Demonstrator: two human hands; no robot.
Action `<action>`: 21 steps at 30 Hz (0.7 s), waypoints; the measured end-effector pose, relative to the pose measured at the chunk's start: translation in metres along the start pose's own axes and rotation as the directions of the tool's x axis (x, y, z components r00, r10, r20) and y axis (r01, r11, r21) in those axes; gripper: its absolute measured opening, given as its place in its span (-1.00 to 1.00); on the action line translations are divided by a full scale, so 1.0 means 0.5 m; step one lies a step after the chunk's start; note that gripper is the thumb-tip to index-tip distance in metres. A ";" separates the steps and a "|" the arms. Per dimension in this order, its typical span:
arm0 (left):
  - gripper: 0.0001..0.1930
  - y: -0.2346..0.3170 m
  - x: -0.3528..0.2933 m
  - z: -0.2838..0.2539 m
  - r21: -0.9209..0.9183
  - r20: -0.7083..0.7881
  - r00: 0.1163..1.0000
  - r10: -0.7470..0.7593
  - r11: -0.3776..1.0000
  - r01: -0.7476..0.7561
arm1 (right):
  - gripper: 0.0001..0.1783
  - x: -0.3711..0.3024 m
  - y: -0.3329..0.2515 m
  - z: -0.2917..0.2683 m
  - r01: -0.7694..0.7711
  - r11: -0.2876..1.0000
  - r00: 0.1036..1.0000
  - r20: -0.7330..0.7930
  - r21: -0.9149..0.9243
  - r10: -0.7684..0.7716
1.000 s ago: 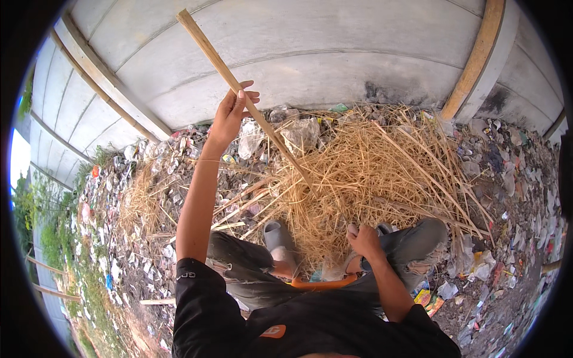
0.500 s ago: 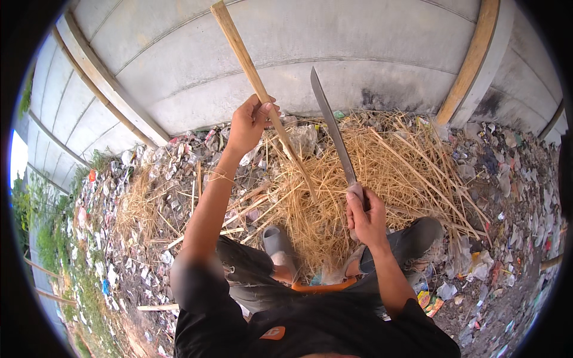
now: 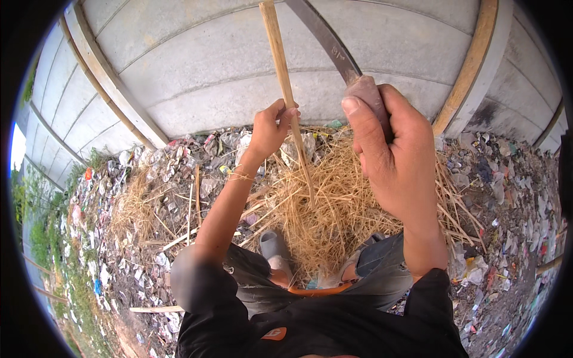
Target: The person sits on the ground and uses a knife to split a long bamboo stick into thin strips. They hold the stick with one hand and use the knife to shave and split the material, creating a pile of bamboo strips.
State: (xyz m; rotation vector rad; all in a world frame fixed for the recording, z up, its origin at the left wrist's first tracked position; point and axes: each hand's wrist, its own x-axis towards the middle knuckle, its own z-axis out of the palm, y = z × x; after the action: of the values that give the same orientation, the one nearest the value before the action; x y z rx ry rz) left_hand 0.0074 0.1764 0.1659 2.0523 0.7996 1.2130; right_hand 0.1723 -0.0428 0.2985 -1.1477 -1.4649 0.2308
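Two grips: left hand point(image 3: 268, 132) pinches tan wooden strip point(image 3: 279, 56); right hand point(image 3: 397, 158) clenches long dark-steel machete point(image 3: 330, 43); slip could gash left.

I have the bare left hand point(image 3: 270, 132) around a long, pale wooden strip point(image 3: 279, 56), its lower end against or just above a heap of dry, golden shavings point(image 3: 343, 194); I cannot tell which. The bare right hand point(image 3: 399, 152) grips the dull, pinkish-brown handle point(image 3: 365, 95) of a dark-bladed metal knife point(image 3: 329, 43) before a grey concrete-panel wall point(image 3: 197, 77).

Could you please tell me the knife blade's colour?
The blade is dark grey, clearest in the head view.
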 end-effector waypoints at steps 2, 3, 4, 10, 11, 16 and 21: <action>-0.80 0.001 -0.003 0.005 0.000 0.011 0.999 0.030 1.000 -0.030 | -0.57 0.011 0.008 -0.004 -0.173 0.966 0.965 0.162 -0.191 0.204; -0.80 0.002 -0.004 0.004 0.031 0.023 0.999 0.038 0.999 -0.039 | -0.56 0.005 0.022 0.005 -0.167 0.965 0.956 0.205 -0.202 0.208; -0.81 0.002 -0.005 0.003 0.062 0.036 0.998 0.046 0.997 -0.048 | -0.55 -0.004 0.046 0.020 -0.161 0.964 0.945 0.247 -0.213 0.213; -0.82 0.002 0.000 -0.001 0.115 -0.027 0.995 0.097 0.989 -0.093 | -0.61 -0.018 0.013 0.019 -0.050 0.999 0.985 0.164 0.001 0.049; -0.82 -0.005 0.003 -0.001 0.078 -0.037 0.996 0.082 0.994 -0.079 | -0.60 -0.010 -0.004 0.017 -0.013 0.998 0.996 0.092 0.061 0.008; -0.81 -0.022 -0.004 -0.002 -0.015 -0.046 0.999 0.027 0.999 -0.028 | -0.56 0.034 -0.013 -0.002 0.023 0.999 0.999 -0.033 0.029 -0.022; -0.80 -0.029 -0.009 -0.011 0.072 -0.032 0.999 0.043 0.997 -0.041 | -0.47 0.057 -0.001 -0.015 -0.205 0.979 0.975 0.088 -0.002 0.204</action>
State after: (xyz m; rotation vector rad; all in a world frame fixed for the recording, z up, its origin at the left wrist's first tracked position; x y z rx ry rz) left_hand -0.0019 0.1834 0.1546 2.1210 0.8297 1.2612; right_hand 0.1837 -0.0254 0.3194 -1.2980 -1.4204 0.4333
